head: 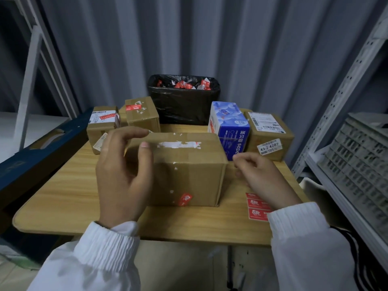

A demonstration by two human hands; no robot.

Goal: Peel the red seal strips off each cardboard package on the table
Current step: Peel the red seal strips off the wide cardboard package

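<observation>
Steadying the middle cardboard package on the desk, our left grip clamped over its top edge, we must next bring the loosely curled, seemingly empty right grip to the red seal strip low on its front.

white sticker on right-hand brown cardboard box reading "43-2-4202", blue-and-white printed carton lettered "sepe", remaining labels too blurred

Wall: grey corrugated wall, 12 o'clock | Furniture: light wooden table, centre; perforated steel shelving, 3 o'clock, bearing a grey slatted crate; shelf frame, 10 o'clock | Light: dim, cool
</observation>
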